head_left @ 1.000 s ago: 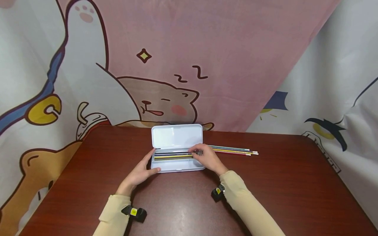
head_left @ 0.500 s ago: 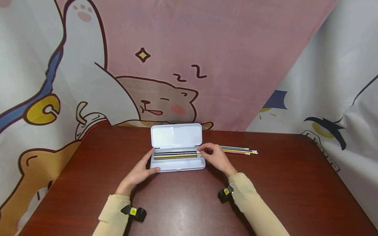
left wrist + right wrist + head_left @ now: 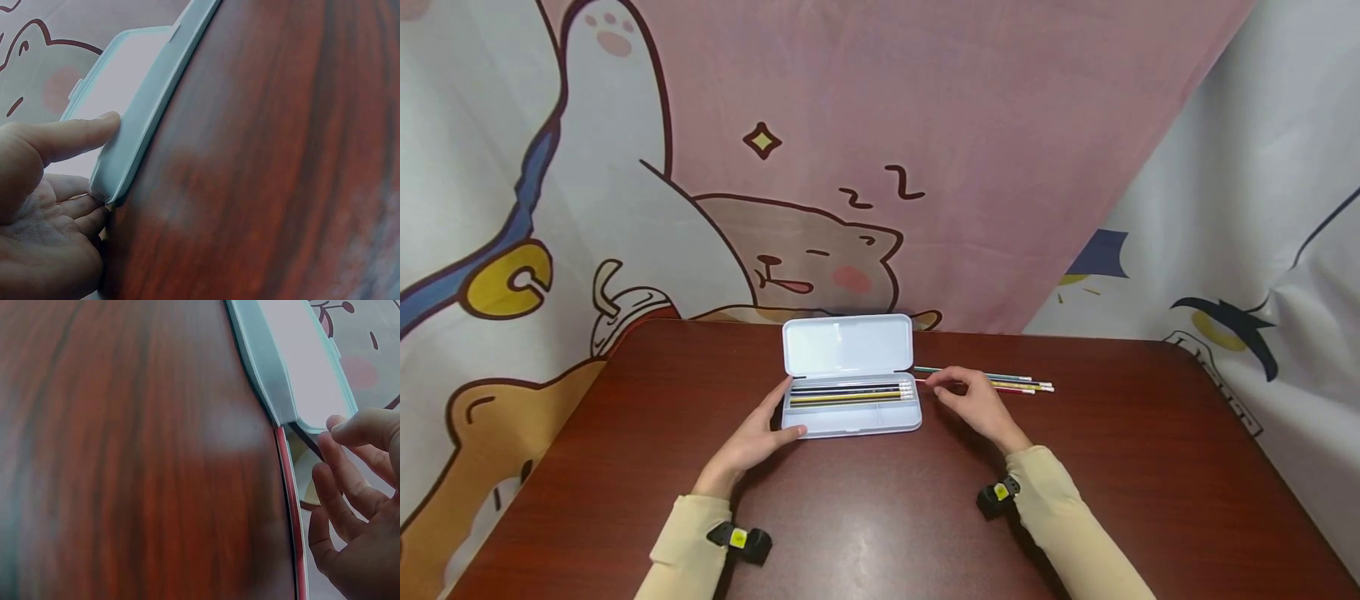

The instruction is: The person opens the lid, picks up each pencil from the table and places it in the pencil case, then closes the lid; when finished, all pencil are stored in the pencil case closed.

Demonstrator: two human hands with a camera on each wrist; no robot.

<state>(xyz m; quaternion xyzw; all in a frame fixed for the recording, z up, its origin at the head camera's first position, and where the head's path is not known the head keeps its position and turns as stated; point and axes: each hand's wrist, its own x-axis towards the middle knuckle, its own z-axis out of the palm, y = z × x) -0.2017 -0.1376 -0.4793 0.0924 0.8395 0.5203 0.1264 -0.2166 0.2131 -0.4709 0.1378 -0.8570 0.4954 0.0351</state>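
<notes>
A white pencil case (image 3: pixel 835 423) lies with its lid (image 3: pixel 848 346) raised; several striped pencils (image 3: pixel 846 397) fill its rear compartment side by side. My left hand (image 3: pixel 751 440) holds the case's left end, thumb on the front wall and the other fingers around the end, as the left wrist view shows on the case (image 3: pixel 139 134). To the right of the case, my right hand (image 3: pixel 979 406) hovers beside a loose bunch of pencils (image 3: pixel 1021 385). Thumb and index tip are close together with nothing visible between them. In the right wrist view a red pencil (image 3: pixel 292 512) lies below the loosely bent fingers.
The brown wooden table (image 3: pixel 865 517) carries the case near its back edge. Behind it hangs a cartoon-printed cloth (image 3: pixel 970 167). The front compartment of the case has a small divider toward its right side.
My right hand has left the pencils in the case and moved right, over the loose pencils. The pencils' white ends in the case now show. My left hand stays in place.
</notes>
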